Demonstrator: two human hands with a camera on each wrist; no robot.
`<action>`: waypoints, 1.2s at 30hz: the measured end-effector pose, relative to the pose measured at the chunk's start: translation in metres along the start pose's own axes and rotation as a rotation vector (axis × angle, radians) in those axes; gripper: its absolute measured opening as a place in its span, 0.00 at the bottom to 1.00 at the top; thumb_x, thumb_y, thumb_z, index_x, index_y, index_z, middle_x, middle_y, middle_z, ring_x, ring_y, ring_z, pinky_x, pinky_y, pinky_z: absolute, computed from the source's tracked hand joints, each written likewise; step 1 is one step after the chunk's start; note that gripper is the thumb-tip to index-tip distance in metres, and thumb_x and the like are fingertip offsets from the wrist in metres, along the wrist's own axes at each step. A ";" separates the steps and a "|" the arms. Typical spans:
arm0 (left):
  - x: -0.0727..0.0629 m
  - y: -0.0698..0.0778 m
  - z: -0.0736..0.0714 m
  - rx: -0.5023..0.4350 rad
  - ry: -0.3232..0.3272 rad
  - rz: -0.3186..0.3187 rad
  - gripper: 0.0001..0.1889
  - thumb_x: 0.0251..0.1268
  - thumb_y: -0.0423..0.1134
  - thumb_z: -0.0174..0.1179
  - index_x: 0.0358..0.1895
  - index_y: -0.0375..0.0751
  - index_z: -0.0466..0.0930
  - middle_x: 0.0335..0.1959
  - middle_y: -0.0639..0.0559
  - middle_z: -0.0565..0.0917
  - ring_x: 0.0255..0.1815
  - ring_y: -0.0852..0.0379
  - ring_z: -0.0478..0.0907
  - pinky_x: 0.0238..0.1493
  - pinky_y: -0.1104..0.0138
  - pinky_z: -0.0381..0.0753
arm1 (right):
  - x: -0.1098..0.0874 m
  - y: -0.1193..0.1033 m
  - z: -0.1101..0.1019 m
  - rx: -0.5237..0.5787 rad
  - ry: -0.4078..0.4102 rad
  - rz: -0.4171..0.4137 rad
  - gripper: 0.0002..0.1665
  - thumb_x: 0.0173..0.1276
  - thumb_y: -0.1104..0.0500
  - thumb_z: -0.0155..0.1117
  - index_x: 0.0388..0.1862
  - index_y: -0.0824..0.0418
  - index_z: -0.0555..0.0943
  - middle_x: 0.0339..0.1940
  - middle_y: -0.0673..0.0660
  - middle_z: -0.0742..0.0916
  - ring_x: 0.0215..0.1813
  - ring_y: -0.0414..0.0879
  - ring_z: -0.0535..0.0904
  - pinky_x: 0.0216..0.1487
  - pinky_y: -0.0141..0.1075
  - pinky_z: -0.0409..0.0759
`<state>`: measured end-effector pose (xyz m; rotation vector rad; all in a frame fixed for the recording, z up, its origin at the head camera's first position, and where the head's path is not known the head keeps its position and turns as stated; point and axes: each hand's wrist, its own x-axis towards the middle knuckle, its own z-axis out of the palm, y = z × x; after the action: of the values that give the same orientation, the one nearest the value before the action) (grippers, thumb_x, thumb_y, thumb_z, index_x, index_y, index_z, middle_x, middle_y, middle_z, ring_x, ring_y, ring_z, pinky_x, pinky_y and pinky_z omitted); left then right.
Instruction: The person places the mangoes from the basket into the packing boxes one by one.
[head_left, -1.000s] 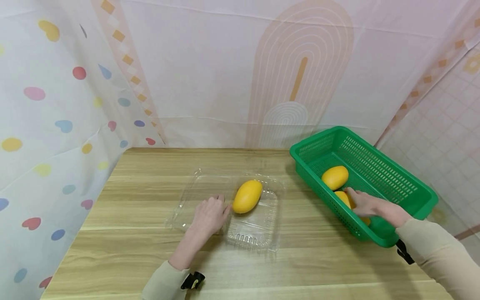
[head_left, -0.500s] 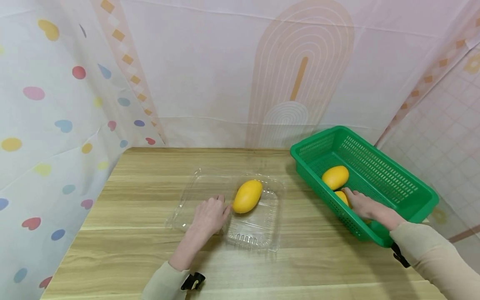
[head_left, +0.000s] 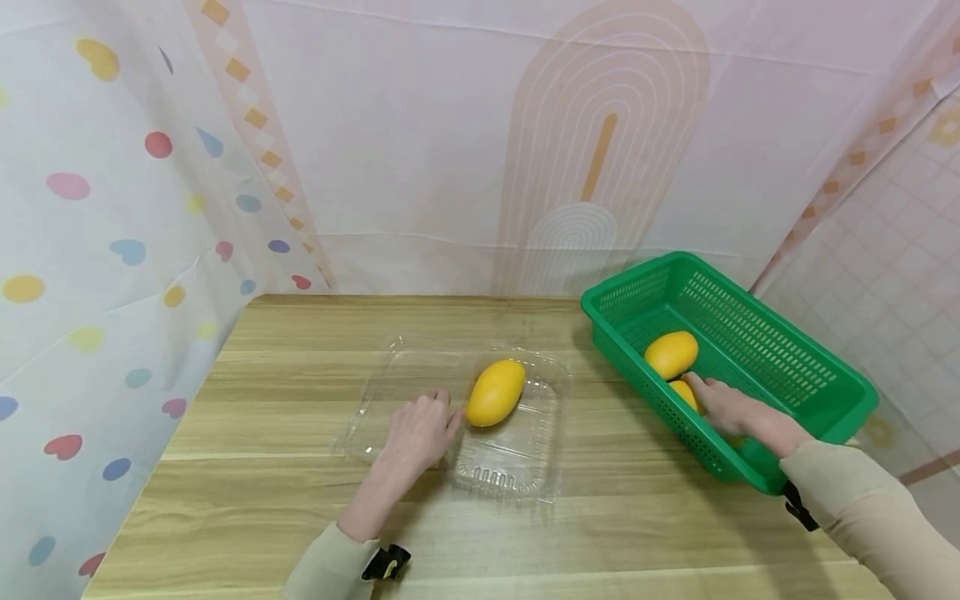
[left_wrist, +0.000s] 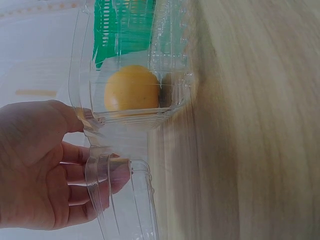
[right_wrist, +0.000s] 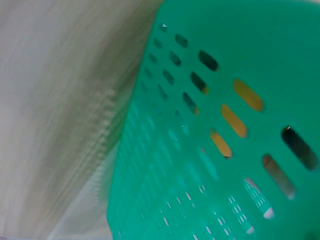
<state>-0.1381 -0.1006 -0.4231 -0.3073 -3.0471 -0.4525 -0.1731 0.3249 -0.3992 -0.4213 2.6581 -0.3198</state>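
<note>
A clear plastic clamshell container (head_left: 506, 471) lies opened flat on the table, with one yellow mango (head_left: 497, 393) in its base. My left hand (head_left: 420, 429) rests on the lid (head_left: 375, 392), thumb at the hinge beside the mango; in the left wrist view its fingers (left_wrist: 75, 195) lie against the lid. My right hand (head_left: 731, 410) reaches down into the green basket (head_left: 795, 367) and holds a mango (head_left: 682, 393), partly hidden by the hand and the basket wall. Another mango (head_left: 671, 355) lies farther back in the basket.
The perforated basket stands at the right of the wooden table (head_left: 262, 500), its near wall filling most of the right wrist view. Patterned cloth (head_left: 420, 150) hangs behind and along both sides. A black strap (head_left: 386, 562) sits at my left wrist.
My right hand has sunk slightly deeper into the basket and its forearm has shifted a little left, covering more of the mango beneath. The left hand and container have stayed put.
</note>
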 end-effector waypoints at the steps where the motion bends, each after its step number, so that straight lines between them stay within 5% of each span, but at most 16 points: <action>1: 0.000 0.000 0.000 0.002 0.001 0.000 0.15 0.65 0.45 0.58 0.32 0.34 0.76 0.24 0.46 0.78 0.17 0.55 0.68 0.15 0.68 0.67 | 0.000 0.000 -0.001 0.003 0.010 -0.009 0.28 0.68 0.65 0.52 0.64 0.69 0.56 0.43 0.70 0.76 0.41 0.58 0.74 0.37 0.45 0.73; 7: 0.000 0.000 0.000 0.010 0.007 -0.001 0.15 0.65 0.45 0.58 0.32 0.34 0.76 0.24 0.47 0.77 0.17 0.54 0.69 0.15 0.66 0.68 | 0.001 -0.003 -0.012 0.021 0.058 -0.047 0.32 0.63 0.65 0.57 0.63 0.67 0.56 0.34 0.61 0.74 0.31 0.48 0.69 0.29 0.36 0.69; 22: -0.001 0.000 0.000 0.003 0.006 -0.003 0.15 0.66 0.45 0.58 0.31 0.34 0.76 0.25 0.46 0.78 0.17 0.54 0.68 0.15 0.67 0.68 | -0.001 -0.013 -0.039 -0.038 0.223 -0.096 0.41 0.59 0.57 0.65 0.64 0.71 0.56 0.39 0.67 0.76 0.32 0.47 0.71 0.29 0.35 0.71; 36: -0.002 0.001 -0.001 -0.006 -0.008 -0.012 0.15 0.66 0.46 0.57 0.32 0.34 0.76 0.25 0.46 0.78 0.17 0.54 0.69 0.16 0.66 0.69 | 0.007 -0.055 -0.064 -0.048 0.299 -0.198 0.39 0.58 0.58 0.66 0.64 0.67 0.58 0.42 0.67 0.76 0.33 0.48 0.73 0.31 0.35 0.73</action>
<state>-0.1365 -0.1007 -0.4218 -0.2913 -3.0572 -0.4630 -0.1946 0.2816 -0.3296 -0.7035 2.9246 -0.4078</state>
